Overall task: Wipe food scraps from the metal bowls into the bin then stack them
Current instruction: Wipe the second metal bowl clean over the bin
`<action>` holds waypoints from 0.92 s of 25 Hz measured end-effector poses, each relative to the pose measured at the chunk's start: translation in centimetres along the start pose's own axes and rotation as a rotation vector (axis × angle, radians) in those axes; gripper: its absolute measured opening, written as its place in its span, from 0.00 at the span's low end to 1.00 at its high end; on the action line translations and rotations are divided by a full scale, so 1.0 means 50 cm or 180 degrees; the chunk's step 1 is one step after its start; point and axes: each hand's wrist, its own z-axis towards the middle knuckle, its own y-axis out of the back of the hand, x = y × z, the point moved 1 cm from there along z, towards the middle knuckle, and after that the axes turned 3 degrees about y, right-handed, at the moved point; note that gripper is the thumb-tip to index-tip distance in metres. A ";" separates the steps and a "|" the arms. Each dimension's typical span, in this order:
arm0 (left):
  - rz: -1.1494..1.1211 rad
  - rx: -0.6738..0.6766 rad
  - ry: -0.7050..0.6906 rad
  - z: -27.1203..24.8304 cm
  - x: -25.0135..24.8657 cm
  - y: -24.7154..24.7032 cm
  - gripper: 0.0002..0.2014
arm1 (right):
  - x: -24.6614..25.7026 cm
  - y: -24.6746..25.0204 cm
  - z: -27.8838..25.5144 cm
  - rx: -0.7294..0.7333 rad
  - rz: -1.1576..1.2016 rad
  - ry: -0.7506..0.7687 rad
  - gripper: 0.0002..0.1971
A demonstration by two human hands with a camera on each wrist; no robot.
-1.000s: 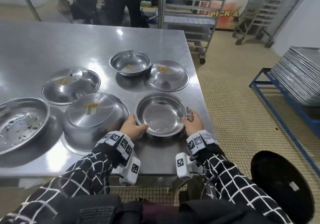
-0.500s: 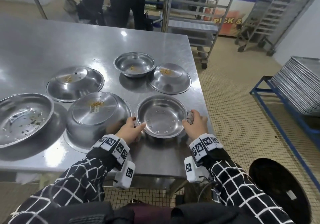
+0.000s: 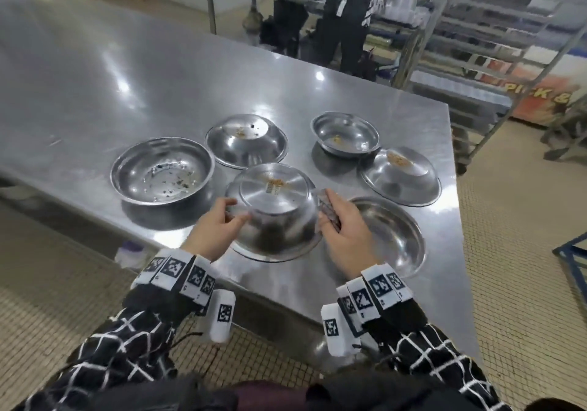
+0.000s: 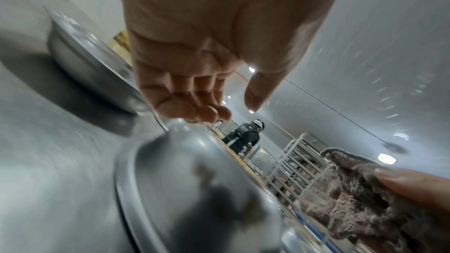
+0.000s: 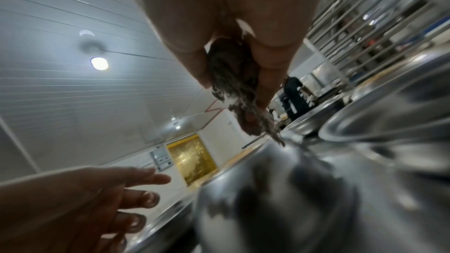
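Note:
An upside-down metal bowl [image 3: 273, 207] with yellow scraps and a label on its base sits near the table's front edge. My left hand [image 3: 232, 212] is at its left side with relaxed fingers, holding nothing; whether it touches cannot be told. My right hand [image 3: 330, 207] is at the bowl's right side and grips a grey-brown cloth [image 5: 233, 76]. An upright bowl [image 3: 390, 239] without visible scraps stands just right of it. A large upright bowl [image 3: 162, 172] with dark scraps stands to the left.
Further back on the steel table [image 3: 158, 77] are two upside-down bowls [image 3: 246, 139] [image 3: 400, 175] and a small upright bowl [image 3: 346, 134], all with scraps. A person [image 3: 349, 13] and a wheeled rack [image 3: 476, 29] stand beyond the table.
Both hands have left the upright bowl at the table's right edge and moved left to the upside-down bowl. The cloth stays in my right hand. The head view has swung left.

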 end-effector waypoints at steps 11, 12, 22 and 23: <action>0.0939 -0.0854 0.0425 0.165 0.178 0.354 0.23 | 0.172 -0.410 0.207 0.0703 0.0474 -0.0700 0.22; 0.0820 -0.0789 0.0520 0.186 0.189 0.372 0.23 | 0.175 -0.439 0.229 0.0666 0.0410 -0.0783 0.20; -0.0375 -0.0199 0.1006 0.267 0.238 0.413 0.24 | 0.181 -0.536 0.310 0.0226 0.0103 -0.1589 0.16; -0.0691 -0.0160 0.0871 0.264 0.231 0.415 0.27 | 0.182 -0.539 0.309 0.0150 0.0144 -0.1623 0.14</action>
